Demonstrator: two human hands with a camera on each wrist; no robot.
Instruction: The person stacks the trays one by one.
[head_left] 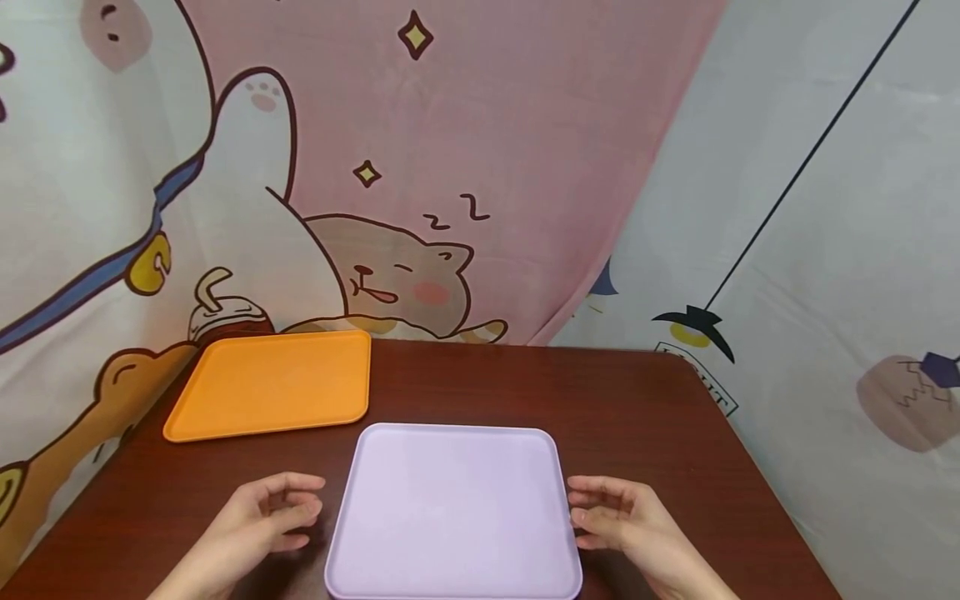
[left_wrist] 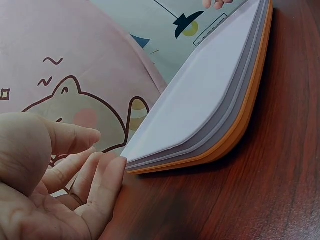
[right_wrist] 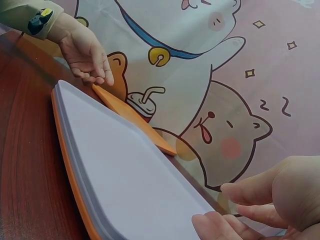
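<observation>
A stack of rectangular trays lies at the front of the table, with an empty lavender tray (head_left: 453,512) on top. Seen from the side in the left wrist view, lavender rims sit over an orange tray (left_wrist: 220,156) at the bottom. My left hand (head_left: 262,521) hovers just off the stack's left side, fingers loosely bent and holding nothing. On the opposite side, my right hand (head_left: 618,517) has its fingertips right at the lavender rim, thumb and fingers apart, nothing between them.
Another orange tray (head_left: 277,383) lies alone at the back left of the dark wooden table (head_left: 517,383). Behind and beside the table hangs a cloth (head_left: 562,167) printed with cartoon animals, meeting the table's back edge.
</observation>
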